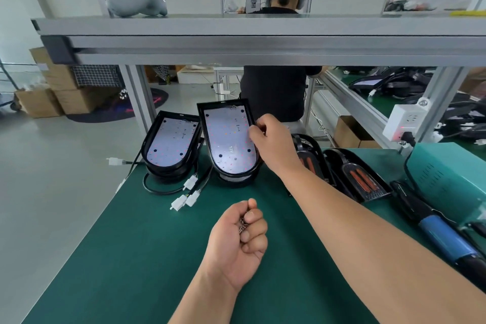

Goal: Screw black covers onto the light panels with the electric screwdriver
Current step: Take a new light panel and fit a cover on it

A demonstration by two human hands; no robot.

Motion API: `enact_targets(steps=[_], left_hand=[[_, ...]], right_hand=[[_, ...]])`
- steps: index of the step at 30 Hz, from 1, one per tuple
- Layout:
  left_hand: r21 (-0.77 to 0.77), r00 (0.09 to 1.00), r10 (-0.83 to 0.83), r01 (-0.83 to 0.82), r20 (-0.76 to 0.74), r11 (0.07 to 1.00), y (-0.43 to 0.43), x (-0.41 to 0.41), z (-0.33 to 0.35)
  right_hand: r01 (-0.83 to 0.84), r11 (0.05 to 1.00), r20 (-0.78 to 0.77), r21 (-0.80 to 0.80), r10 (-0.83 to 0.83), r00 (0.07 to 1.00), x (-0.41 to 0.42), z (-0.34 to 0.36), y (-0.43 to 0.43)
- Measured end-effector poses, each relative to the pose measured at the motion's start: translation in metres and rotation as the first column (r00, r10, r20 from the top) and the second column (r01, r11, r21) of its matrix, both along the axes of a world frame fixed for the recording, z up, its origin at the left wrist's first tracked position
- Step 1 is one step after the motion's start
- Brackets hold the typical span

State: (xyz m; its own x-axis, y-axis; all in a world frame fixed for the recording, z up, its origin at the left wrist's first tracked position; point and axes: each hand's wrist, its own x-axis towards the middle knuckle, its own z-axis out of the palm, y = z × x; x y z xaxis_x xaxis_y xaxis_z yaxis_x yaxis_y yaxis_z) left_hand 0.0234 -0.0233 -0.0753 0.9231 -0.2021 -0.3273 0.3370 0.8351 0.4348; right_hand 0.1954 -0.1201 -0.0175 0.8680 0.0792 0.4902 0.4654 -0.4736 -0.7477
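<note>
The green-matted table (157,258) is carrying everything, with a teal metal box (452,179) sitting at its right edge. Toward the far edge two light panels are lying face up with their white LED boards showing: one light panel (171,144) is sitting at the far left corner, and the second light panel (228,139), propped and tilted, is standing just beside it toward the middle. Two black covers (365,179) are waiting at the far edge to the right of them, not yet fitted. The electric screwdriver (444,237), blue-bodied, is lying untouched along the right edge. The right hand (271,139) is reaching out to the second panel's right rim with its fingers curled together; whether they are pinching the rim or a screw cannot be told. The left hand (239,239) is hovering over the middle of the table, closed around a small bunch of screws (243,223). White cable connectors (184,201) are trailing from the panels near the left edge. The panels are probably light and stiff, yet the bare board is looking fragile, so gripping the black plastic rim seems safest. The covers are likely rigid and easy to lift by their edges.
</note>
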Motion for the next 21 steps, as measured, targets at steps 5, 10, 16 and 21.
enact_targets(steps=[5, 10, 16, 21], left_hand=[[0.043, 0.999, 0.013, -0.015, 0.047, 0.999, -0.003, 0.001, -0.001], [0.094, 0.993, 0.078, -0.086, 0.085, 0.992, -0.005, 0.002, 0.001], [0.374, 0.971, 0.200, -0.234, 0.130, 0.897, -0.006, 0.000, 0.005], [0.533, 0.953, 0.259, -0.303, 0.158, 0.790, 0.000, 0.000, 0.007]], right_hand=[[-0.039, 0.953, -0.050, 0.302, 0.057, 0.997, -0.038, -0.003, -0.015], [0.009, 0.863, -0.137, 0.505, 0.069, 0.988, -0.091, -0.015, -0.031], [0.208, 0.813, -0.341, 0.544, -0.012, 0.940, -0.140, -0.038, -0.057], [0.290, 0.761, -0.470, 0.580, 0.021, 0.882, -0.171, -0.049, -0.071]])
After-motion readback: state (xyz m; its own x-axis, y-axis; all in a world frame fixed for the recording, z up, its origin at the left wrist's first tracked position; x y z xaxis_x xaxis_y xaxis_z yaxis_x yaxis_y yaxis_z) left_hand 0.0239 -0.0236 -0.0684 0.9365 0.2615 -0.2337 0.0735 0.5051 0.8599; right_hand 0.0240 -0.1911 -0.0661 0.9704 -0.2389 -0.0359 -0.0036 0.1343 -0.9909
